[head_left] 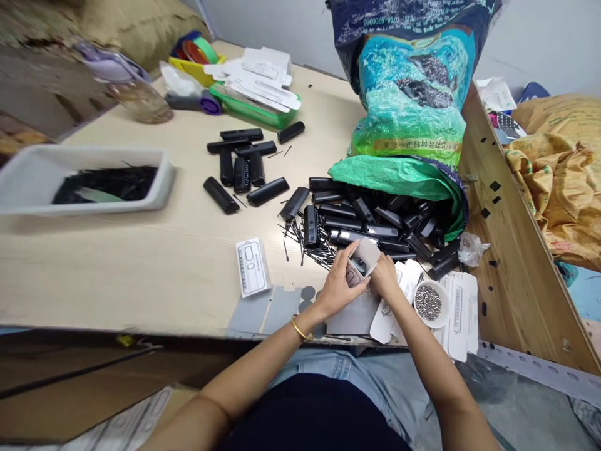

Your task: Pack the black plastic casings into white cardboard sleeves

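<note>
My left hand (337,283) is closed round a small open-topped cardboard box (369,253), white outside and grey inside. Something dark lies in the box, too small to name. Against the box's right side is my right hand (385,275), its fingers curled and partly hidden, so what they hold does not show. Just beyond both hands lies a heap of black plastic cases (382,230), with thin black sticks (322,257) scattered at its left. Under and beside my right forearm are flat printed cartons (456,313) and a white cup of small metal screws (428,303).
A printed feed sack (413,106) opens onto the heap. Another printed box (252,267) stands at left. Further off are loose black cases (241,172), a white tray (162,188) of black strips, a green basket (248,113) with cartons and a bottle (141,100). A wooden board (530,250) edges the right.
</note>
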{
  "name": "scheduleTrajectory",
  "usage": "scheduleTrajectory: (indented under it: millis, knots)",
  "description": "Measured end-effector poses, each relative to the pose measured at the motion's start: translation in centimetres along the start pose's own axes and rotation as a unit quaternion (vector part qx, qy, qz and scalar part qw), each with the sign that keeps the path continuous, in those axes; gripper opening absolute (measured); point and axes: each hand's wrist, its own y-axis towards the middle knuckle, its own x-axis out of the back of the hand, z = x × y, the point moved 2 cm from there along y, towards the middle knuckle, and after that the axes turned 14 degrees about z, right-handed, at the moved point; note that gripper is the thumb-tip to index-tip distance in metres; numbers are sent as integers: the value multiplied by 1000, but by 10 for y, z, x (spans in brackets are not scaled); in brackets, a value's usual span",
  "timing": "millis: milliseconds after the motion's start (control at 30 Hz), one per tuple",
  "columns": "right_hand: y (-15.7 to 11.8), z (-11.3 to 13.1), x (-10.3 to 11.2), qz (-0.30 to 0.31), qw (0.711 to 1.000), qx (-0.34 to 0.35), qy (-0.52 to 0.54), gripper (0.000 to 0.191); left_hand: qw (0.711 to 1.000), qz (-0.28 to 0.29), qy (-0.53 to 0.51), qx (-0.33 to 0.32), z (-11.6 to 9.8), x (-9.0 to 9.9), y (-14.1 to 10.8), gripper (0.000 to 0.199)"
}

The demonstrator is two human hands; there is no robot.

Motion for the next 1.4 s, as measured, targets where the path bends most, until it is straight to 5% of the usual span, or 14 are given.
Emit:
scheduleTrajectory:
  millis: [300,433,500,567,667,700,867,1100,1233,1300,1400]
  knots:
    - [9,-5,17,-15,998,44,32,33,1000,3,19,-15,-3,-14,16,76]
    - [-4,-25,29,-85,980,51,173,23,1000,-2,15,-2,-4,-14,17,77]
    - [-20,-37,42,-186,929,29,320,24,1000,7,18,6,-5,-14,17,78]
    - [-40,-41,58,-292,839,33,458,33,999,23,19,12,-6,-16,17,79]
    - [-65,-26,78,-388,753,73,526,27,999,43,14,6,-8,-21,16,80]
    - [-69,-18,81,-403,758,74,507,19,999,48,14,-1,-9,-23,16,80]
    - [-66,14,74,-367,873,82,309,8,998,47,10,-30,-10,-26,15,81]
    - [-65,10,72,-379,870,83,305,8,999,36,-10,-23,-8,-24,14,79]
    - [-70,3,76,-405,842,74,348,14,999,9,-42,-22,-10,-25,13,80]
    - [-74,0,80,-398,857,77,317,16,999,13,-44,-25,-11,-26,12,79]
    - [-74,-6,90,-324,919,109,197,13,998,38,-38,-33,-11,-28,11,77]
